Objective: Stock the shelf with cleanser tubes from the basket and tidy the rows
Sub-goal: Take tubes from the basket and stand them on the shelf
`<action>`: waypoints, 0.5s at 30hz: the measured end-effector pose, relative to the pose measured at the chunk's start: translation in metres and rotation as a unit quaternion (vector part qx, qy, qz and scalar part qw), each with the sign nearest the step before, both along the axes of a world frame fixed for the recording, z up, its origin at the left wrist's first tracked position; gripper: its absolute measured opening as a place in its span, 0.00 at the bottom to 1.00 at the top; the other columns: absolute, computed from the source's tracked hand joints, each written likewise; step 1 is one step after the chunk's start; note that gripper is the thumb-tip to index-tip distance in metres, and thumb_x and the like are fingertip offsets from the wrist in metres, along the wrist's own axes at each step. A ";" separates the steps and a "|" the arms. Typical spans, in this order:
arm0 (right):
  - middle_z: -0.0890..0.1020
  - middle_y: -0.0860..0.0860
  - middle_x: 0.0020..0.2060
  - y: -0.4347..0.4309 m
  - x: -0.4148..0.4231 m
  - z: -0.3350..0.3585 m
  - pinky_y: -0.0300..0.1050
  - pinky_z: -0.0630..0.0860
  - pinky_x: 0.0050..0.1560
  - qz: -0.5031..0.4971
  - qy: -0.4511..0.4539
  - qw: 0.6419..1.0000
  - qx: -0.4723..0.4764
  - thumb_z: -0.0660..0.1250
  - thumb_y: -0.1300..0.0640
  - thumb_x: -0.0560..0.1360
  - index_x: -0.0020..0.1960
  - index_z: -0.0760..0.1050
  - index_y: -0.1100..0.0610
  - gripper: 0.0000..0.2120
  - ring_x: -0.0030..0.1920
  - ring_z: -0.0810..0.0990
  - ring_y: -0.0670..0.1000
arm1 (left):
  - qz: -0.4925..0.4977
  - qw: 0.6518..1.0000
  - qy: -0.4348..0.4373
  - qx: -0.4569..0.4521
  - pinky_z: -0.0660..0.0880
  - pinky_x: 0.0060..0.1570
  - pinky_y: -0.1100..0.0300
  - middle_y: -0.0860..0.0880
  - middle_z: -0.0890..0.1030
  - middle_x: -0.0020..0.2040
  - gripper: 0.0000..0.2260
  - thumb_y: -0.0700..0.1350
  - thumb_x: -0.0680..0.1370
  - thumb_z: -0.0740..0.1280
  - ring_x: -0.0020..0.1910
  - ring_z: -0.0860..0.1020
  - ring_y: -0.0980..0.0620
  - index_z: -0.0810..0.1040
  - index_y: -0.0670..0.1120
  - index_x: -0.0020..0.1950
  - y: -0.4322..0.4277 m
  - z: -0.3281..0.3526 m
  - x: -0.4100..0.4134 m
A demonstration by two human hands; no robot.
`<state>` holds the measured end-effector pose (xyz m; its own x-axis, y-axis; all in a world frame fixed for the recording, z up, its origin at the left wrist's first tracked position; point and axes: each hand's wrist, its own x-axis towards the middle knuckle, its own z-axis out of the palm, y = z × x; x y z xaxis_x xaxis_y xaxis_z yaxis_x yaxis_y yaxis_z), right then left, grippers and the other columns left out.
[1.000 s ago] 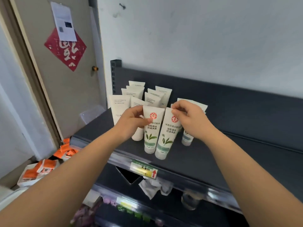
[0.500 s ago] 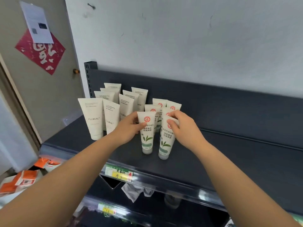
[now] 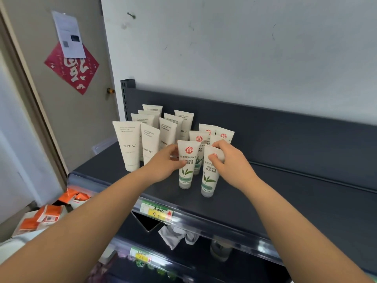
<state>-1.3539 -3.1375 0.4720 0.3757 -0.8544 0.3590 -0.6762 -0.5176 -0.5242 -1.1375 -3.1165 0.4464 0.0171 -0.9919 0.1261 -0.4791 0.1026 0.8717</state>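
Observation:
Several white cleanser tubes stand cap-down on the dark shelf point(image 3: 255, 203). Two front tubes carry a red seal and green leaves. My left hand point(image 3: 163, 164) grips the left front green-leaf tube point(image 3: 186, 172) from its left side. My right hand point(image 3: 228, 160) pinches the upper part of the right front green-leaf tube point(image 3: 209, 178). Behind them stand more green-leaf tubes point(image 3: 201, 137). To the left are several plain white FLORAL tubes point(image 3: 128, 146) in rows. No basket is in view.
A yellow price tag point(image 3: 157, 211) sits on the shelf's front rail. The right stretch of the shelf holds nothing. Lower shelves hold a crumpled white cloth point(image 3: 175, 235) and a jar. Orange boxes point(image 3: 47, 215) lie on the floor at the left by a door.
Both hands stay on the two front green-leaf tubes; the two tubes now stand slightly further apart. The camera view has shifted, so the scene sits differently in frame.

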 end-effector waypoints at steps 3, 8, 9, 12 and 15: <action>0.77 0.44 0.58 0.002 0.000 0.004 0.45 0.75 0.53 0.009 0.001 1.000 -0.009 0.63 0.53 0.78 0.62 0.71 0.50 0.12 0.53 0.75 0.45 | 0.017 1.000 -0.017 0.012 0.73 0.61 0.54 0.52 0.78 0.61 0.20 0.45 0.76 0.70 0.60 0.76 0.53 0.71 0.49 0.67 0.006 -0.004 0.008; 0.75 0.44 0.63 0.010 0.014 0.018 0.41 0.70 0.55 0.009 0.021 0.996 -0.081 0.61 0.55 0.79 0.65 0.71 0.50 0.15 0.61 0.74 0.45 | 0.046 0.998 -0.043 0.011 0.73 0.57 0.59 0.51 0.76 0.61 0.19 0.45 0.77 0.68 0.59 0.75 0.52 0.69 0.50 0.67 0.027 -0.010 0.025; 0.75 0.44 0.63 0.013 0.020 0.021 0.41 0.70 0.56 0.011 0.029 0.995 -0.096 0.61 0.55 0.79 0.66 0.71 0.50 0.15 0.62 0.73 0.46 | 0.049 0.997 -0.057 0.012 0.73 0.57 0.59 0.52 0.76 0.62 0.19 0.46 0.77 0.68 0.60 0.74 0.52 0.69 0.51 0.68 0.033 -0.011 0.030; 0.74 0.44 0.66 0.021 0.049 0.024 0.43 0.68 0.63 0.048 0.059 0.990 -0.117 0.61 0.56 0.79 0.68 0.69 0.49 0.18 0.66 0.70 0.47 | 0.055 0.989 -0.137 0.008 0.70 0.60 0.61 0.53 0.73 0.67 0.22 0.48 0.78 0.66 0.65 0.72 0.52 0.66 0.53 0.71 0.054 -0.013 0.050; 0.71 0.45 0.69 0.035 0.088 0.021 0.45 0.66 0.67 0.106 0.079 0.985 -0.113 0.60 0.57 0.79 0.71 0.68 0.49 0.20 0.70 0.67 0.48 | 0.073 0.969 -0.235 -0.008 0.68 0.65 0.58 0.53 0.69 0.72 0.26 0.49 0.78 0.65 0.69 0.70 0.52 0.63 0.55 0.75 0.079 -0.013 0.077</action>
